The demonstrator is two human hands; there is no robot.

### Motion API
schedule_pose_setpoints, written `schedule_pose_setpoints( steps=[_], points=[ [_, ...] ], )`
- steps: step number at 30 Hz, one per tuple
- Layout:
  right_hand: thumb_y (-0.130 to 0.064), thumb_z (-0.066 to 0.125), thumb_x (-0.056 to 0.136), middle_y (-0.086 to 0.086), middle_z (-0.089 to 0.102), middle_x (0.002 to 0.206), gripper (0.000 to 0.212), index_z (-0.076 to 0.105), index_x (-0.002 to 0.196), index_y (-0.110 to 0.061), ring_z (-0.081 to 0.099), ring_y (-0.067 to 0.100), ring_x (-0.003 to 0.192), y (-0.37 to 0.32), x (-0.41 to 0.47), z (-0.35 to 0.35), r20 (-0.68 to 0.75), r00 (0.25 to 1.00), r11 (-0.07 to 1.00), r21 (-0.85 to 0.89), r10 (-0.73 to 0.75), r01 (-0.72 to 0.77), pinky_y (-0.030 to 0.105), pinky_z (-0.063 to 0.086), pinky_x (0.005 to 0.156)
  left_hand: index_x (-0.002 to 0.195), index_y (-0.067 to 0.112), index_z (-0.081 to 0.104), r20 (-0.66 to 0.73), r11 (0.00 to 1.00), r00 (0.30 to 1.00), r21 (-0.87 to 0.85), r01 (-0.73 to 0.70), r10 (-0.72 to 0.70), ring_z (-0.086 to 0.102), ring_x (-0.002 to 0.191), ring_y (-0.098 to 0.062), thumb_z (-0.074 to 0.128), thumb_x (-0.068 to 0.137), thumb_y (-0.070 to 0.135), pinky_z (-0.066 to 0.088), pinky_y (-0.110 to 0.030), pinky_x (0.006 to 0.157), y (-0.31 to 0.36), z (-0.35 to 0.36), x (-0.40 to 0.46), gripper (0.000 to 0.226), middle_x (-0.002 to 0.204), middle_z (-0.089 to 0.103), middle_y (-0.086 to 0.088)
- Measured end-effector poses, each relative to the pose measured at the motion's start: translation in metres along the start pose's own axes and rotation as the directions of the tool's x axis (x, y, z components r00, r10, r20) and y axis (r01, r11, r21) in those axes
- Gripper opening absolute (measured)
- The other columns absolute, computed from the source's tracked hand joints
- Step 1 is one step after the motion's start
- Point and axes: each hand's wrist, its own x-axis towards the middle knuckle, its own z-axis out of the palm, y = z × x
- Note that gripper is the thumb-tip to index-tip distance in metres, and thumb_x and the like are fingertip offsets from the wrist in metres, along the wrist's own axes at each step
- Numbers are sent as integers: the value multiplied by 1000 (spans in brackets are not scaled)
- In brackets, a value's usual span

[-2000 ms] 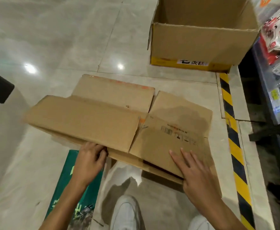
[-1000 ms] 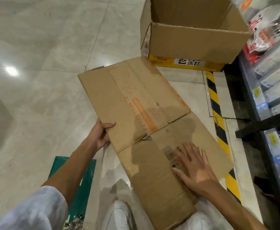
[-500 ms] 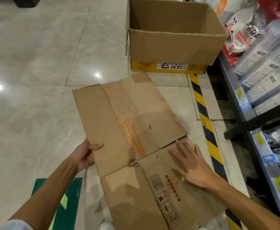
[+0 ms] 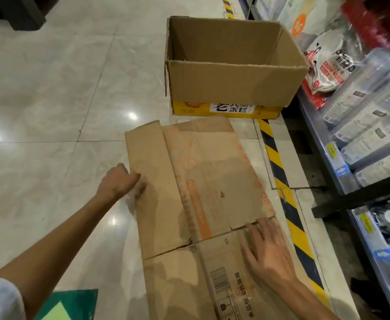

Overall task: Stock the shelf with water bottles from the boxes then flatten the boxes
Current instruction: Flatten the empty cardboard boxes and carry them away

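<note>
A flattened cardboard box (image 4: 203, 181) with orange print lies on the tiled floor in front of me. My left hand (image 4: 120, 181) is at its left edge, fingers curled and thumb on top of the board. My right hand (image 4: 265, 252) rests palm down on the near right part, fingers spread, holding nothing. Just beyond the flat board stands an open cardboard box (image 4: 231, 86) with a yellow base, upright; what shows of its inside is bare. I can make out no water bottles.
A shelf (image 4: 342, 172) packed with bagged and boxed goods runs along the right. Yellow-and-black floor tape (image 4: 279, 167) marks its foot. A green mat (image 4: 73, 303) lies near my left arm. A dark object (image 4: 13, 12) sits at the far left corner.
The flattened box has swung round and settled flat on the floor, lengthwise away from me. My left hand slid up its left edge; my right hand stays pressed on the near part.
</note>
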Motion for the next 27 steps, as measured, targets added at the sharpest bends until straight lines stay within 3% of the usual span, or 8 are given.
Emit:
schedule_pose_setpoints(
  steps=[2, 5, 10, 14, 17, 21, 24, 27],
  points=[
    [-53, 45, 101, 11, 36, 164, 60, 44, 155, -29, 22, 27, 155, -11, 25, 8, -23, 997, 997, 4, -80, 80, 46, 8, 128, 129, 4, 55, -121, 983, 980, 116, -143, 157, 62, 106, -36, 65, 95, 37, 53, -44, 82, 33, -18, 14, 49, 126, 59, -19],
    [-60, 27, 105, 6, 4, 174, 65, 13, 165, -39, -11, 23, 160, -21, 53, 30, 82, 990, 991, -65, -113, 119, 52, -4, 126, 139, 9, 52, -195, 927, 914, 192, -321, 357, 59, 119, -35, 67, 95, 28, 53, -46, 97, 101, -30, 40, 50, 140, 53, -17],
    [-59, 25, 106, 4, 12, 174, 64, 15, 165, -39, 4, 25, 161, -20, 53, 44, 26, 993, 990, -76, -117, 119, 60, 13, 123, 142, 14, 47, -264, 773, 727, 267, -576, 633, 52, 131, -29, 68, 95, 23, 54, -44, 102, 216, -38, 80, 52, 148, 43, -10],
    [-61, 33, 105, 3, 16, 173, 64, 24, 164, -39, 12, 26, 161, -17, 55, 47, 1, 991, 988, -79, -133, 133, 60, 18, 121, 157, 11, 31, -332, 682, 596, 338, -649, 731, 33, 151, -26, 73, 91, 18, 47, -45, 112, 279, -38, 114, 78, 165, 28, -8],
    [-61, 44, 101, 4, 21, 172, 68, 25, 163, -40, 16, 26, 160, -15, 54, 49, -7, 992, 991, -61, -123, 123, 59, 19, 120, 161, 14, 25, -291, 714, 654, 340, -612, 699, 29, 154, -27, 74, 94, 25, 41, -45, 118, 312, -42, 136, 84, 167, 29, -8],
    [-61, 52, 95, 7, 28, 170, 77, 27, 163, -35, 22, 28, 158, -11, 57, 50, -52, 985, 982, -99, -164, 158, 59, 24, 116, 131, 15, 61, -108, 747, 779, 390, -539, 618, 65, 115, -37, 73, 91, 45, 56, -54, 98, 333, -51, 149, 51, 128, 67, -15],
    [-62, 52, 95, 8, 28, 169, 77, 29, 163, -34, 22, 28, 158, -10, 57, 52, -67, 983, 981, -106, -172, 164, 60, 24, 116, 123, 16, 68, -126, 755, 780, 384, -531, 612, 69, 104, -36, 74, 92, 40, 59, -53, 91, 334, -52, 144, 40, 118, 71, -12],
    [-62, 51, 96, 4, 24, 171, 75, 28, 163, -36, 21, 26, 159, -12, 56, 49, -50, 986, 986, -62, -156, 153, 58, 20, 120, 117, 15, 70, -198, 730, 733, 429, -532, 651, 70, 102, -38, 71, 94, 37, 58, -49, 86, 328, -57, 129, 32, 116, 73, -14]
  ],
)
